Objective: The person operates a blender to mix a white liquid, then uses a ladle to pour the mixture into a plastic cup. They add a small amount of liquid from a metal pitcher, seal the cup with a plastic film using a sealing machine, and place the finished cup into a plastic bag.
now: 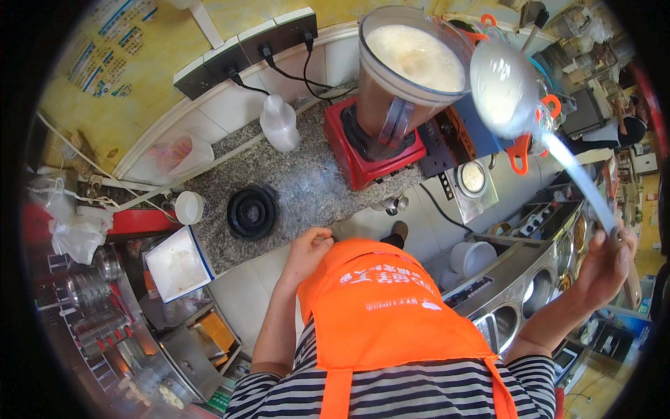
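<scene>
My right hand (607,262) grips the long handle of a metal ladle (502,89). The ladle's bowl, wet with pale liquid, is up beside the rim of a clear blender jug (384,112). Frothy pale liquid (413,57) fills the jug nearly to the top, browner lower down. Beneath the jug is a red blender base (345,152) on a speckled stone counter (309,183). My left hand (306,256) is at the counter's front edge by my orange apron, its fingers curled and partly hidden. A round black lid (252,212) lies on the counter, left of the base.
A translucent plastic bottle (279,125) stands near the wall, below plugged-in cords. A white cup (191,208) and a white tray (180,264) are at the left. Orange-handled cookware (518,154) sits behind the ladle. Farther right, a person (623,128) is in the background.
</scene>
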A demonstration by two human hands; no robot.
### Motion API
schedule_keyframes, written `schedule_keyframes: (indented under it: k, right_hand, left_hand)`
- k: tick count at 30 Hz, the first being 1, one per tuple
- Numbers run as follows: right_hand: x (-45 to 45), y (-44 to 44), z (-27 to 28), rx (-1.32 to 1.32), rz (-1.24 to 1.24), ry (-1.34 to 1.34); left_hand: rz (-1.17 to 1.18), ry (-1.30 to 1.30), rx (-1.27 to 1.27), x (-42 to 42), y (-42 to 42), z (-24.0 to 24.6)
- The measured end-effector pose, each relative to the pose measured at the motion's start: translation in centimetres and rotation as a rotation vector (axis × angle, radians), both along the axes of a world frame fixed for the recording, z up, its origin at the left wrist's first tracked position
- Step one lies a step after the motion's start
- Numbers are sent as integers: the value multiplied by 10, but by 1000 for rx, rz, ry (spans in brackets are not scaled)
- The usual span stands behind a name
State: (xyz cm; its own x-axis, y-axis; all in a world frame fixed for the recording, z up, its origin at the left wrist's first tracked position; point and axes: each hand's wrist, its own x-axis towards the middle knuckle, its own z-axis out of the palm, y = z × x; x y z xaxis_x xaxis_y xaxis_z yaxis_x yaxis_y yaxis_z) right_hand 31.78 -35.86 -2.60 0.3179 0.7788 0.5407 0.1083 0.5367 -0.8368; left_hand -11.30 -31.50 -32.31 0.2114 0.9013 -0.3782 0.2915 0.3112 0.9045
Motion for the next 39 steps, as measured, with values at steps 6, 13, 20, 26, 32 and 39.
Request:
schedule_keyframes:
  k: [6, 13, 20, 26, 32, 39]
  right_hand:
    - [-62, 56, -4, 180, -64, -824]
    - [-78, 70, -31, 282, -71, -1034]
    - [-58, 77, -63, 160, -74, -846]
    - [-91, 101, -93, 5, 40, 44]
    - [-225, 101, -182, -617, 553, 278]
    - [-352, 132, -368, -1206, 769, 713]
  left_hand:
    - [61, -8, 50, -2, -7, -1]
    - [130, 10, -15, -10, -19, -8]
    - [114, 3, 111, -14, -22, -16]
    - [160, 57, 21, -24, -32, -20]
    - [232, 92, -73, -45, -60, -23]
    - [358, 139, -153, -74, -92, -21]
